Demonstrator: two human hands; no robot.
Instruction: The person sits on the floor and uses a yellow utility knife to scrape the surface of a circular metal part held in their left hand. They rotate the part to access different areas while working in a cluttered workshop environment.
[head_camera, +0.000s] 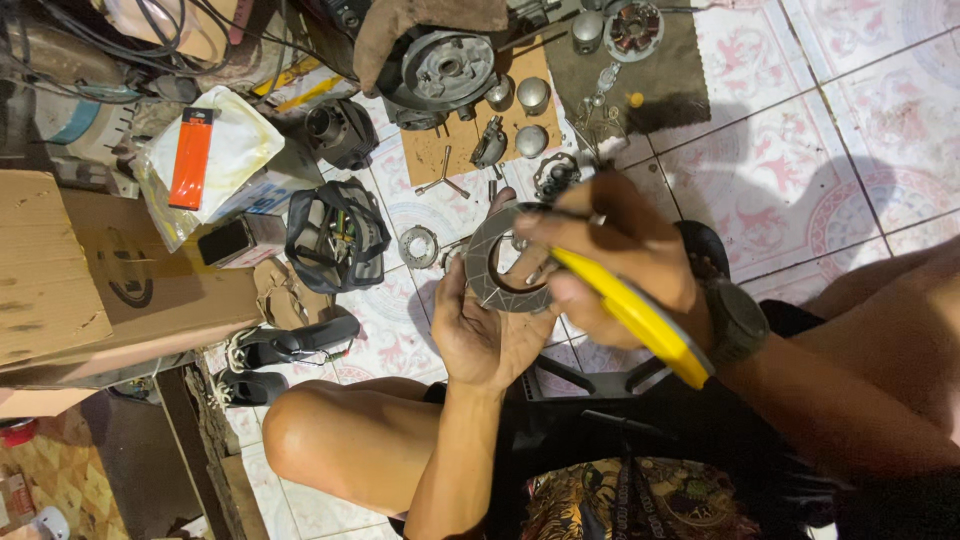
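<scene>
Left hand (480, 335) cupped under a grey ring (497, 262), gripping its lower edge; right hand (600, 260) clamped on a yellow-handled tool (632, 315) pressed against the ring, above the tiled floor (800, 160), near the metal parts (520, 110) on cardboard

A flat grey ring (497, 262), worn and scuffed, is held tilted above the tiled floor; a yellow-handled tool (632, 312) is laid across its edge.

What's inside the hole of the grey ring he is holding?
Through the grey ring you see fingers of the left hand and patterned floor tile. The right hand, gripping a yellow-handled tool, covers the ring's right side, so that part stays hidden.
</scene>
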